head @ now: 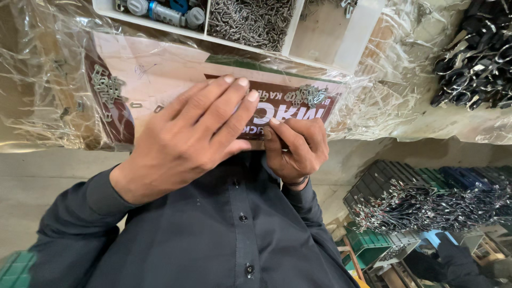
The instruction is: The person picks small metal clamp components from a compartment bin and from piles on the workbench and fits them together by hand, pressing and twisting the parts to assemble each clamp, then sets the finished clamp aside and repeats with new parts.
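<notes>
Plastic-covered workbench [469,125], concrete floor [32,176], stacked crates [384,181]

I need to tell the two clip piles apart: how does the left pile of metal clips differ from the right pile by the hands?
The left pile is bigger and spread out, with strays around it; the right pile is small and bunched. The left pile lies apart from both hands; the right pile sits just above the right hand. Both lie on the plastic-covered cardboard.

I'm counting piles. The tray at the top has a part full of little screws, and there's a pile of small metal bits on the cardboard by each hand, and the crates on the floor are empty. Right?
Nearly. The crates are not empty: the head view shows them heaped with wiry metal parts. The rest stands: tray, screws, and a pile and another pile on the cardboard.
</notes>
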`<state>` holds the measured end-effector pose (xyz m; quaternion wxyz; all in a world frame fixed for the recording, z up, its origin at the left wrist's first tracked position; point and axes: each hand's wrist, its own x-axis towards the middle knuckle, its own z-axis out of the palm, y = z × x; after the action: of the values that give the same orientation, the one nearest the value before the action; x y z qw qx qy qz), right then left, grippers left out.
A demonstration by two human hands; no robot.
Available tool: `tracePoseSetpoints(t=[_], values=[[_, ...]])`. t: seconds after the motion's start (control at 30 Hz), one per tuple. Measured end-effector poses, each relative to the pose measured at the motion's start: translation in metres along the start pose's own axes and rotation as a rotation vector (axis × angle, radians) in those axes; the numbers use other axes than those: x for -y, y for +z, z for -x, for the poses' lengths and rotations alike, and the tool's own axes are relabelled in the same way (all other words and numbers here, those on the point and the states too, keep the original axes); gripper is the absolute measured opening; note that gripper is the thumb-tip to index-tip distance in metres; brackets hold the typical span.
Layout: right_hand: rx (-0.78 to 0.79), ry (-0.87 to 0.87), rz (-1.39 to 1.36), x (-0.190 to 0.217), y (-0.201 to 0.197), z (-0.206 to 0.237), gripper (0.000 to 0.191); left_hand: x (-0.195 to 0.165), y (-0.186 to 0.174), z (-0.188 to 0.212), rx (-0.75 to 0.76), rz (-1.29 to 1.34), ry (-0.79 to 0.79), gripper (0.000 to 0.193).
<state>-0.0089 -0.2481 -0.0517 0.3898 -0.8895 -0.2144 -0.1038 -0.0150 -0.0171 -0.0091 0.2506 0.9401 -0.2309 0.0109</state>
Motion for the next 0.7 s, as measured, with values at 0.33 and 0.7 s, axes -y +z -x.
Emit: tracePoseSetpoints(t=[0.33,0.7], values=[[-0.019,-0.015,-0.004,-0.003,0.001,0.002,0.018,-0.004,0.013,-0.008,0.102,-0.168,0.174,0.085],[-0.02,0.003,-0.034,-0.002,0.001,0.001,0.017,0.019,-0.003,0.022,0.213,-0.345,0.282,0.103]])
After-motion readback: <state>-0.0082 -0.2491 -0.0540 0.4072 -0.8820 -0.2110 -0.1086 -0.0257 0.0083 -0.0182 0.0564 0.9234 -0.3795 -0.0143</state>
